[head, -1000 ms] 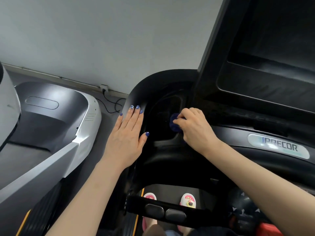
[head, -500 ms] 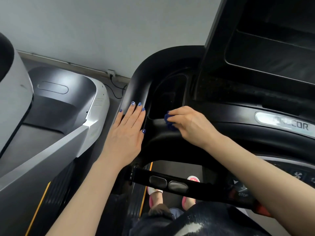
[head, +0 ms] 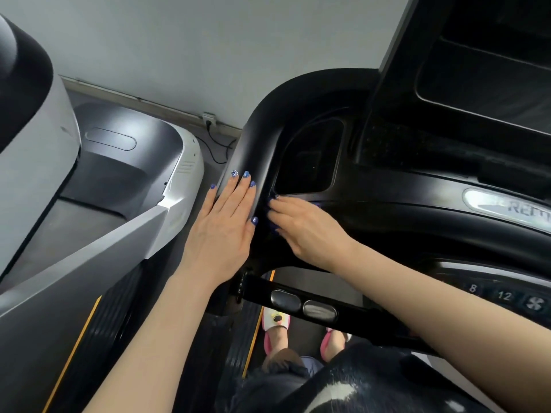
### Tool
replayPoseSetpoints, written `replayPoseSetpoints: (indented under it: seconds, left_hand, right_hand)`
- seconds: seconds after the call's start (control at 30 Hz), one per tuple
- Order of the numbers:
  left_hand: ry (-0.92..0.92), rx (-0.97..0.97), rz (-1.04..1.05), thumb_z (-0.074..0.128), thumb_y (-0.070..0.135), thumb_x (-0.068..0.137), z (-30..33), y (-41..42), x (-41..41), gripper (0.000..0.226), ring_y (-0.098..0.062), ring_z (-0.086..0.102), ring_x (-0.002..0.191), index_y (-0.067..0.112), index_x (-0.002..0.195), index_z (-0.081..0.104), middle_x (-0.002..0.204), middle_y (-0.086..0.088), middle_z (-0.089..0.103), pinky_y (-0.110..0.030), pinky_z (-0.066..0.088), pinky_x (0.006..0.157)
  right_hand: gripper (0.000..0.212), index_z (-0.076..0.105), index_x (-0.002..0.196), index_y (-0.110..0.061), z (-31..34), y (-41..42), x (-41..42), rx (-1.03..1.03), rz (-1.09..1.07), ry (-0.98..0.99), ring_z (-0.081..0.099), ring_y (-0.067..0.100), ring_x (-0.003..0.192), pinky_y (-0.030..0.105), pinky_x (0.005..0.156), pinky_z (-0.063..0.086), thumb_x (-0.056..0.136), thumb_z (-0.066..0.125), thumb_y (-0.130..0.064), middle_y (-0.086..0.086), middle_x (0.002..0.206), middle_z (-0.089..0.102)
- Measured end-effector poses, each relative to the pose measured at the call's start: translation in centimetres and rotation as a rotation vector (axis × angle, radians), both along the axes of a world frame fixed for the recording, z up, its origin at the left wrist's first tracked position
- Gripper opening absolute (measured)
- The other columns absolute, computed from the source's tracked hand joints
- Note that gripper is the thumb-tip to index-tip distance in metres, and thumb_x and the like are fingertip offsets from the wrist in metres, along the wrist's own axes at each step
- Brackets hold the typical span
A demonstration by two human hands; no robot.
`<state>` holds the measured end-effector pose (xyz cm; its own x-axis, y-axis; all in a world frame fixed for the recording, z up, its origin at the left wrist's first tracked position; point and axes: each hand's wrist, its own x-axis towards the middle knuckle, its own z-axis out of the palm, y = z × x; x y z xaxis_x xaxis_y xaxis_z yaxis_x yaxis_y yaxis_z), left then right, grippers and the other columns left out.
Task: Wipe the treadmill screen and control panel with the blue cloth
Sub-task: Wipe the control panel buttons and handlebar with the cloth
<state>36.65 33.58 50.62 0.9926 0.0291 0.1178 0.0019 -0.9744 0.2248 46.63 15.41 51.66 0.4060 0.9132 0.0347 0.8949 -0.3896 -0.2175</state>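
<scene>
I see my left hand (head: 222,231) lying flat, fingers spread and straight, on the outer left curve of the black treadmill console (head: 372,222), holding nothing. My right hand (head: 301,228) lies palm down just beside it, on the console ledge below the recessed side pocket (head: 310,162); its fingers are pressed down over the blue cloth (head: 272,201), of which only small blue edges show at the fingertips, blurred. So the cloth sits at the lower left corner of that pocket, under the right hand, against the console surface. The dark screen (head: 489,67) rises at upper right, well apart from both hands. The control panel (head: 504,295) with keys marked 8 and 12 and a fan symbol shows at lower right, beneath my right forearm. A black handlebar (head: 301,302) with two metal sensor pads crosses below the hands, and a neighbouring grey and white treadmill (head: 125,180) stands on the left
</scene>
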Motion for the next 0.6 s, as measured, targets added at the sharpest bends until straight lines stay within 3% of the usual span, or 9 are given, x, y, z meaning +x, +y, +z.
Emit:
replayPoseSetpoints:
  seconds: [0.07, 0.17, 0.33, 0.5, 0.6]
  left_hand:
    - [0.006, 0.019, 0.007, 0.024, 0.033, 0.103, 0.0, 0.1, -0.1, 0.059, -0.021, 0.014, 0.155, 0.007, 0.156, 0.03, 0.165, -0.008, 0.025, -0.045, 0.014, 0.125]
    - [0.013, 0.027, -0.003, 0.024, 0.032, 0.102, 0.0, 0.1, -0.1, 0.06, -0.022, 0.016, 0.154, 0.007, 0.156, 0.03, 0.165, -0.008, 0.025, -0.046, 0.015, 0.125]
    - [0.013, 0.03, 0.001, 0.023, 0.033, 0.102, 0.1, 0.2, -0.1, 0.06, -0.022, 0.017, 0.154, 0.007, 0.156, 0.029, 0.165, -0.008, 0.026, -0.045, 0.015, 0.125]
    - [0.011, 0.042, 0.002, 0.022, 0.033, 0.101, 0.1, 0.0, 0.1, 0.061, -0.022, 0.018, 0.154, 0.008, 0.156, 0.03, 0.165, -0.008, 0.026, -0.044, 0.014, 0.125]
    - [0.026, 0.056, 0.011, 0.022, 0.033, 0.101, 0.2, -0.1, 0.0, 0.061, -0.022, 0.017, 0.154, 0.007, 0.156, 0.03, 0.165, -0.008, 0.025, -0.045, 0.014, 0.126]
  right_hand:
    - [0.036, 0.066, 0.121, -0.001, -0.1, -0.9, -0.2, -0.002, 0.119, -0.032, 0.058, 0.032, 0.123, 0.036, 0.111, 0.037, 0.085, 0.067, -0.01, 0.017, 0.13, 0.063]
    - [0.041, 0.061, 0.129, -0.004, 0.4, -1.6, 1.3, -0.085, 0.261, -0.07, 0.052, 0.031, 0.13, 0.039, 0.112, 0.037, 0.092, 0.049, -0.018, 0.015, 0.139, 0.057]
    - [0.048, 0.058, 0.135, -0.01, 0.3, -3.0, 4.2, -0.24, 0.669, -0.142, 0.039, 0.026, 0.142, 0.046, 0.118, 0.031, 0.097, 0.029, -0.015, 0.008, 0.15, 0.047]
    - [0.038, 0.063, 0.13, -0.011, 0.1, -1.6, 4.5, -0.256, 0.83, -0.147, 0.042, 0.024, 0.14, 0.038, 0.121, 0.021, 0.097, 0.044, -0.013, 0.006, 0.145, 0.053]
    - [0.04, 0.066, 0.126, -0.012, 0.1, -2.1, 4.6, -0.265, 0.875, -0.124, 0.045, 0.024, 0.137, 0.036, 0.122, 0.015, 0.097, 0.038, -0.013, 0.006, 0.141, 0.057]
